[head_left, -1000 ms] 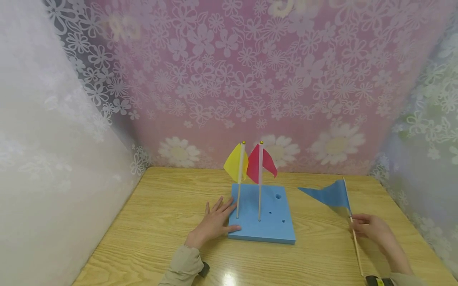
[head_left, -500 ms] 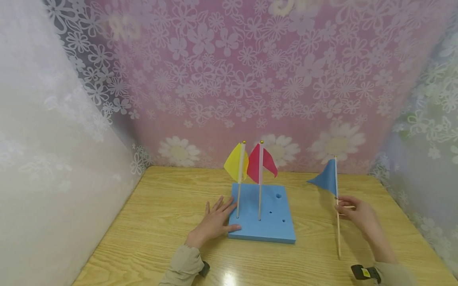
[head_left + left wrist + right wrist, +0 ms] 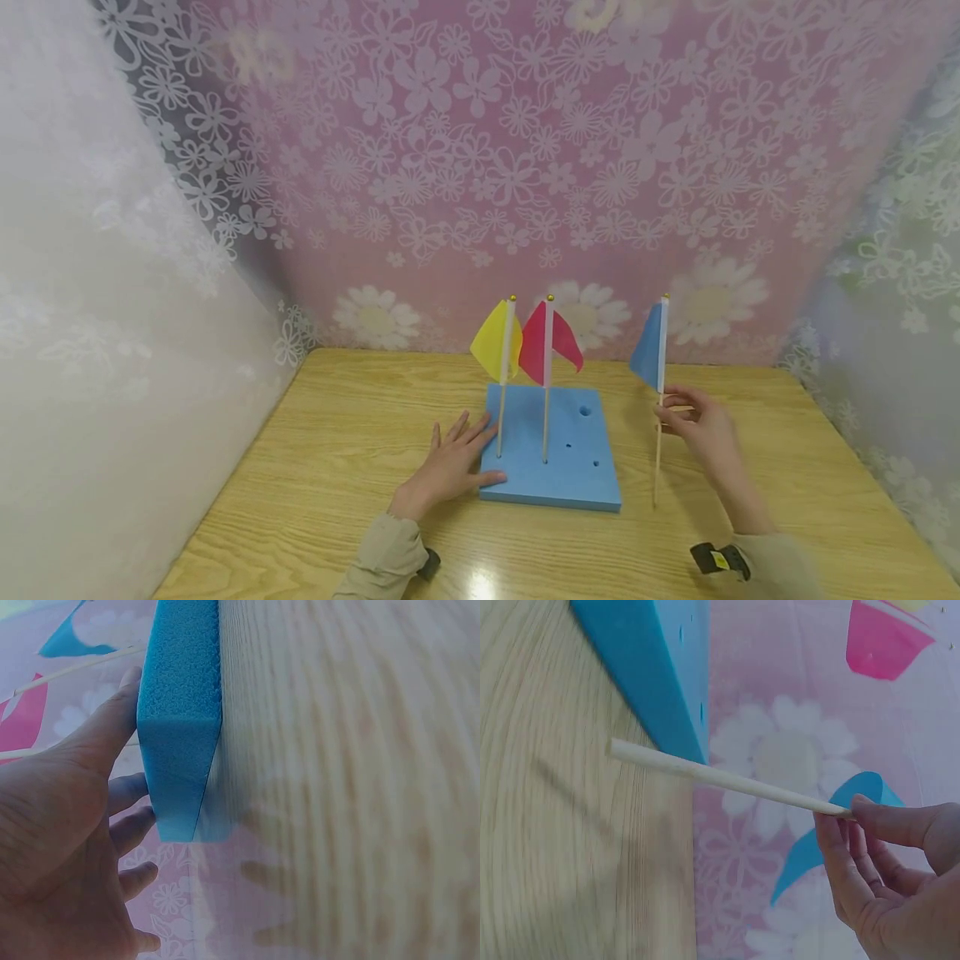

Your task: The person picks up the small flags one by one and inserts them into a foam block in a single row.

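A blue foam board (image 3: 555, 487) lies flat on the table with several holes in its top. In it stand a yellow flag (image 3: 491, 343) and a red flag (image 3: 534, 346), both upright on thin wooden sticks. My left hand (image 3: 444, 471) rests spread on the board's left edge, thumb at the near corner; the left wrist view shows its straight fingers against the foam (image 3: 180, 697). To the right of the board, my right hand (image 3: 705, 429) pinches the stick of a blue flag (image 3: 649, 346), held nearly upright. In the right wrist view the stick's bare lower end (image 3: 619, 748) points away from the hand.
The wood-grain table (image 3: 360, 400) reaches back to a pink floral cloth wall (image 3: 450, 208). Pale cloth walls stand at the left (image 3: 150, 333) and right (image 3: 900, 333). Three open holes, one larger (image 3: 585, 411), show in the board's right half.
My right hand has carried the blue flag leftward and away from me, toward the board, and turned it from tilted to nearly upright. The left hand has stayed on the board.
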A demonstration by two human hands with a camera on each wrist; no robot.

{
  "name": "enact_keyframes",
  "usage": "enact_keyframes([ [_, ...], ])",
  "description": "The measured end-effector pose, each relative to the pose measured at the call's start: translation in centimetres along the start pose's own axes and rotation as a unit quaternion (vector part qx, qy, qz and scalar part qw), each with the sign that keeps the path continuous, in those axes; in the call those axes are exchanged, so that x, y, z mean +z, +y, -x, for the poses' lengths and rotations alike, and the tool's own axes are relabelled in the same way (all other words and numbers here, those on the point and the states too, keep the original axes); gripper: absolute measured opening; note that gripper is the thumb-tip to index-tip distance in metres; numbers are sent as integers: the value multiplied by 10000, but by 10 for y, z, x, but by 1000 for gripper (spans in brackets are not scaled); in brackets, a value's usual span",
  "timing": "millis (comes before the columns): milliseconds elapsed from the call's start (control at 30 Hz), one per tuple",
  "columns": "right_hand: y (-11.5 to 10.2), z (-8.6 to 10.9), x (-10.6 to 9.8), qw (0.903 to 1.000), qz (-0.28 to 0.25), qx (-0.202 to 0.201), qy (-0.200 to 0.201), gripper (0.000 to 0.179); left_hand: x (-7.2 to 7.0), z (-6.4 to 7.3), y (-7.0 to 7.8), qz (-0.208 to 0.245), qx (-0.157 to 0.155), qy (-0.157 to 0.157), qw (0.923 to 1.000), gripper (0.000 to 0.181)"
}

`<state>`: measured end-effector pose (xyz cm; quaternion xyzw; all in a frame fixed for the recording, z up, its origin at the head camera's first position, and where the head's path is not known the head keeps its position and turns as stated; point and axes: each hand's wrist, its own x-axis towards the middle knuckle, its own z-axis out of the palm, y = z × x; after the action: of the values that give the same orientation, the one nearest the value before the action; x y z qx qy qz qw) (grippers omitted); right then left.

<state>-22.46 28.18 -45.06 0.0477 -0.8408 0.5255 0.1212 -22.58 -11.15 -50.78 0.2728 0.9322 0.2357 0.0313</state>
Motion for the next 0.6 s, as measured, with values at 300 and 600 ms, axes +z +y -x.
enact_keyframes([
  [300,-17,-4,36,9956,-439,-529,636,36,1,-1,-2,-40,2,5,10000,81],
  [600,-27,-5,58,9873,-865,-1000,886,28,1,-1,-2,-75,8,14,10000,82],
])
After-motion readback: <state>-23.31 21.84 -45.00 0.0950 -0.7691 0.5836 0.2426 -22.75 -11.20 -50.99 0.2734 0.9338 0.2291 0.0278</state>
